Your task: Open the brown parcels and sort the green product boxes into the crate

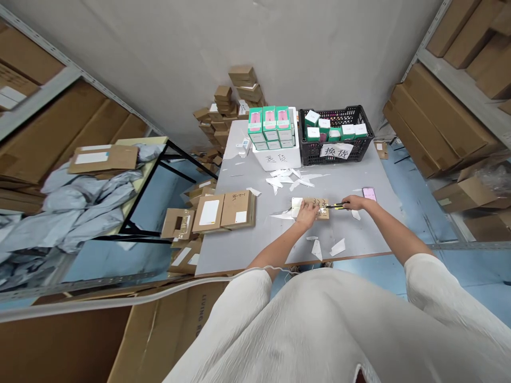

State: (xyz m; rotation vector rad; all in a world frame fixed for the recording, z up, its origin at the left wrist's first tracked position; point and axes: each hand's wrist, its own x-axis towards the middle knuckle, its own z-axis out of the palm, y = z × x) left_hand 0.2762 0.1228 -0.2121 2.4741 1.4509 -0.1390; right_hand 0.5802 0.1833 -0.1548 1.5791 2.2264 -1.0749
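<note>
A small brown cardboard box (324, 215) with handwriting and a white label lies on the grey table. My left hand (307, 214) rests over its left part and grips it, hiding some of the surface. In my right hand (352, 202) is a slim black and yellow utility knife (337, 206), its tip reaching over the box's right side. Just beyond my right wrist lies a phone (369, 193) with a lit pink screen. Torn white paper scraps (338, 247) lie around the box.
A white bin (278, 159) of green boxes and a black crate (332, 151) stand at the table's back. Stacked brown boxes (225, 210) sit on the left. A side table with grey mailer bags (83, 202) is farther left. A pale cable (159, 291) crosses before me.
</note>
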